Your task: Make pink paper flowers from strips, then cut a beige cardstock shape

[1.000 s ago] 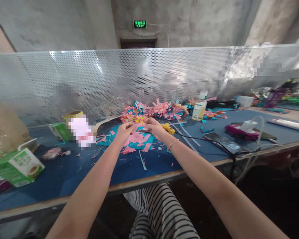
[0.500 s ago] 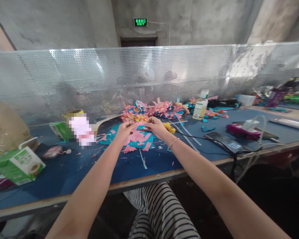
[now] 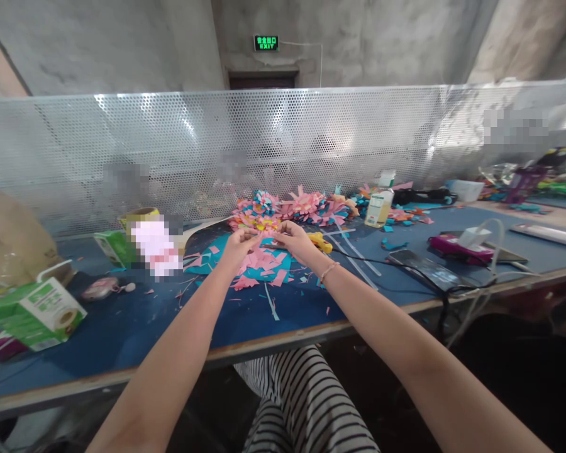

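Observation:
My left hand [image 3: 239, 244] and my right hand [image 3: 294, 240] are close together over a heap of cut paper, fingers pinched. Between their fingertips is a small pink paper piece [image 3: 266, 234], which both hands appear to grip. Below lie pink scraps [image 3: 259, 261] on a blue sheet [image 3: 217, 246]. Just behind my hands are fringed paper flowers [image 3: 264, 204] in pink, blue and yellow. A yellow glue gun [image 3: 321, 242] rests right beside my right hand, its black cable running off to the right.
On the left are a green-and-white carton [image 3: 38, 314], a lit phone [image 3: 155, 245] and a yellow tape roll [image 3: 141, 214]. To the right stand a bottle [image 3: 380, 204], a dark phone [image 3: 424, 267] and a purple item [image 3: 462, 250]. A perforated metal screen [image 3: 207, 145] rises behind.
The fingers of my left hand have shifted slightly. My right hand has hardly moved, and the objects on the table stay in place.

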### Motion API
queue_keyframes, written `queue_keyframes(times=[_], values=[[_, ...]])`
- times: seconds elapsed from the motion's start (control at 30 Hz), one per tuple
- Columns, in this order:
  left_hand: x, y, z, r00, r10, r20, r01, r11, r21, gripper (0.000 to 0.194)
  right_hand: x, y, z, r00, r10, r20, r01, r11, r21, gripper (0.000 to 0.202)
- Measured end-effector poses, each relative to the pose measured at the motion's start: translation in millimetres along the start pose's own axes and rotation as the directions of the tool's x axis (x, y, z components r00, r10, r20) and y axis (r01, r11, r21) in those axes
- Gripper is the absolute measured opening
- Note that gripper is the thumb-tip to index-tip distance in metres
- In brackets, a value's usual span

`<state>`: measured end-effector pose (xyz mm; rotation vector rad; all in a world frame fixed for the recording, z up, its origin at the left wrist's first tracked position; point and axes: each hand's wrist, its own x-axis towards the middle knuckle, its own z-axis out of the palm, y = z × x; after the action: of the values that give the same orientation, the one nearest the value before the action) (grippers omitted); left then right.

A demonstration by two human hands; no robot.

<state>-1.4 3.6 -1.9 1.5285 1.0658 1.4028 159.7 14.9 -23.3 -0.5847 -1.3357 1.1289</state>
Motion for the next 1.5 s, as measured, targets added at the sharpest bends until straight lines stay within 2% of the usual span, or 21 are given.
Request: queue_keyframes(times=[0.2,0.4,0.8,1.13,1.5], values=[[4.0,-5.5,-2.0,0.987,0.156,0.027,-0.159,0.978,0.136,0.027,1.4,5.8,-1.5,0.997,-0.046,0.063,0.048,0.998,-0.033,0.035],[0.7,-3.2,-1.1,0.977,0.197,0.081,-0.208,0.965,0.159,0.025,2.0,10.2,-2.3,0.992,-0.069,0.108,0.072,0.997,-0.020,0.032],[-0.8,-0.9,-1.4,0.978,0.197,0.068,-0.206,0.960,0.189,0.026,-0.2,6.8,-1.1,0.994,-0.071,0.082,0.081,0.990,-0.118,0.031],[3.9,-8.1,-1.7,0.982,0.162,0.096,-0.170,0.983,0.077,0.025,-4.2,-2.3,3.6,0.991,-0.112,0.067,0.124,0.965,-0.229,0.028],[1.1,-5.2,0.6,0.977,0.180,0.112,-0.187,0.980,0.063,0.028,-3.5,-0.2,4.3,0.990,-0.138,0.033,0.141,0.944,-0.300,0.022]])
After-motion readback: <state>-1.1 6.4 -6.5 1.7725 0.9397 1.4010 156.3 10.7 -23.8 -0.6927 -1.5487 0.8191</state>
